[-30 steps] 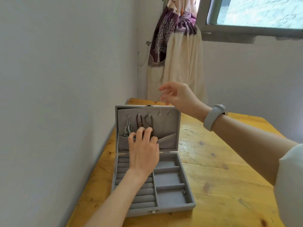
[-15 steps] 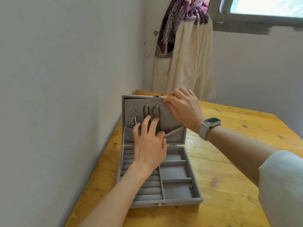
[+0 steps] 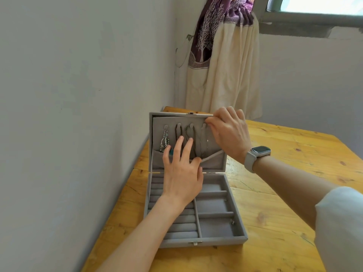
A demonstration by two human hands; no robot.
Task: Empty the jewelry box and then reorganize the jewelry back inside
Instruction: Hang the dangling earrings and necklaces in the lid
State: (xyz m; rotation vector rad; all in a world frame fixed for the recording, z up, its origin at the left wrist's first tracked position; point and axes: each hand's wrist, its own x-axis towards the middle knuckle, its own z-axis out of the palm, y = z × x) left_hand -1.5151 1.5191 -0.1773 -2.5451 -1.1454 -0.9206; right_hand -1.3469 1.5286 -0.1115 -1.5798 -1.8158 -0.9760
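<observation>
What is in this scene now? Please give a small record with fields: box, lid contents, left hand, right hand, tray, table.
box: grey jewelry box, open, lid upright
lid contents: silver dangling piece, dark chain, further chains hang from the lid hooks into the lid pocket
left hand: left hand flat, straight fingers against the lid panel
right hand: right hand pinches at the rightmost hook, near the thin chain
tray: compartments look mostly bare; one small item at right wall
table: wooden table, box at its left edge

Grey velvet jewelry box (image 3: pixel 220 226) open on wooden table, lid upright, necklaces (image 3: pixel 204 142) and dangling silver earring (image 3: pixel 164 141) hung on lid hooks, tray compartments mostly bare
</observation>
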